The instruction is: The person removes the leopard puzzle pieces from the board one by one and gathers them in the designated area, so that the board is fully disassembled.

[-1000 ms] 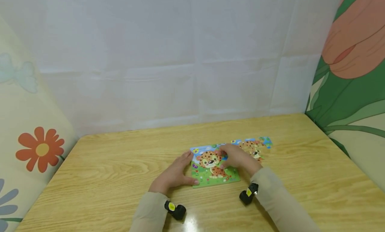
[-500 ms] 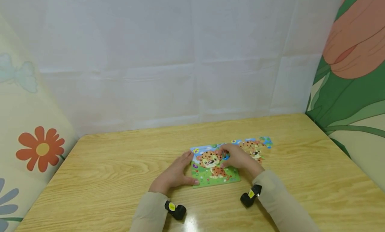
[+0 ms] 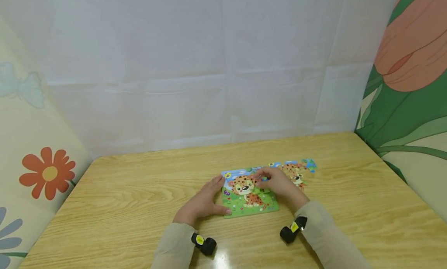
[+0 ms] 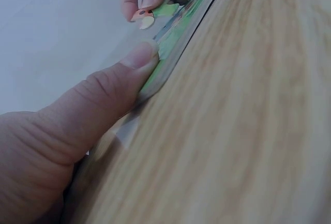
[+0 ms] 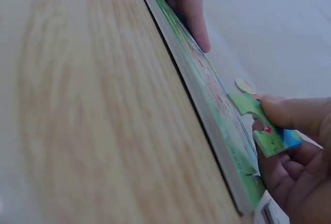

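Finger and thumb of the right hand (image 3: 277,181) pinch a piece (image 5: 271,140) between them, with little gap beyond its thickness. It is printed green, with a red spot, some blue, and orange with dark dots running to a cream tab. The piece is tilted at the right part of the board (image 3: 241,213); whether it touches the surface I cannot tell. The left hand (image 3: 202,201) has its thumb and fingers wide apart along the board's left edge, the thumb resting on the near corner and the fingertips by the far one. The board lies flat and shows a spotted leopard on grass under a blue sky. Just to the right, partly behind the right hand, lie more pieces (image 3: 297,178) with a second leopard print and an uneven outer edge. All rest on a wood-grain table (image 3: 115,207). Both arms wear beige sleeves (image 3: 172,245) and black cameras (image 3: 292,230) with yellow labels. Behind the table hangs a creased white cloth (image 3: 188,67); a red flower (image 3: 49,173) decorates the left wall, a large pink tulip (image 3: 415,52) the right.
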Demonstrator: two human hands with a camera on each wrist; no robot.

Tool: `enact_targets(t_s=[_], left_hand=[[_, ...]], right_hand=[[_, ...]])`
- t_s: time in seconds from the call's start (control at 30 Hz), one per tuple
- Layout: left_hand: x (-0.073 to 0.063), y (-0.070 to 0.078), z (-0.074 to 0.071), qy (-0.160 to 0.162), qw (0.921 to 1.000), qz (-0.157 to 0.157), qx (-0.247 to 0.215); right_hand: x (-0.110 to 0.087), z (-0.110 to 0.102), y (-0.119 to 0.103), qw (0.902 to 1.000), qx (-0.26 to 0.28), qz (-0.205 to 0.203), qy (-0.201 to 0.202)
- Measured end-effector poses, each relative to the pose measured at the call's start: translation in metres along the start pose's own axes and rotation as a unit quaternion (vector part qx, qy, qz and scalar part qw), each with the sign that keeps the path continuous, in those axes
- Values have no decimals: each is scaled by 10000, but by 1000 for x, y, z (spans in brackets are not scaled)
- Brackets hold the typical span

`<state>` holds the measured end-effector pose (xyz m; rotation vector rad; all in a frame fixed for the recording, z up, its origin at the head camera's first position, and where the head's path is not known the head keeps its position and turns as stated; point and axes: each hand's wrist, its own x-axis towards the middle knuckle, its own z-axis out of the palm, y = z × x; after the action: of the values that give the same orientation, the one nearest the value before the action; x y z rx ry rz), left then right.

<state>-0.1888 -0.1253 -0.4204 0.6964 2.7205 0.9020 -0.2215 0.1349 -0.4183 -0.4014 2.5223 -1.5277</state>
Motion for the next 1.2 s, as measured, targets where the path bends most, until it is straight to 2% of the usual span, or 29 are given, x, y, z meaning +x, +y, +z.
enact_targets(t_s=[0.13,0.27,0.5,0.8,1.1,1.2], left_hand=[[0,-1,1,17,10000,-7,20],[0,-1,0,13,10000,-13,16],[1,0,0,24,10000,0,18],[1,-1,0,-32,10000,44,55],[0,0,0,-34,10000,-54,58],[0,1,0,-49,9999,-84,78]], right_hand=[[0,0,4,9978,659,26,-13],[-2,-1,1,9950,984,155,75],[-6,-3,-2,9928,1096,390,275],[-11,-11,1,9884,1126,656,775],[-19,-25,10,9870,1218,295,1008],[-22,-30,13,9849,1316,300,1083]])
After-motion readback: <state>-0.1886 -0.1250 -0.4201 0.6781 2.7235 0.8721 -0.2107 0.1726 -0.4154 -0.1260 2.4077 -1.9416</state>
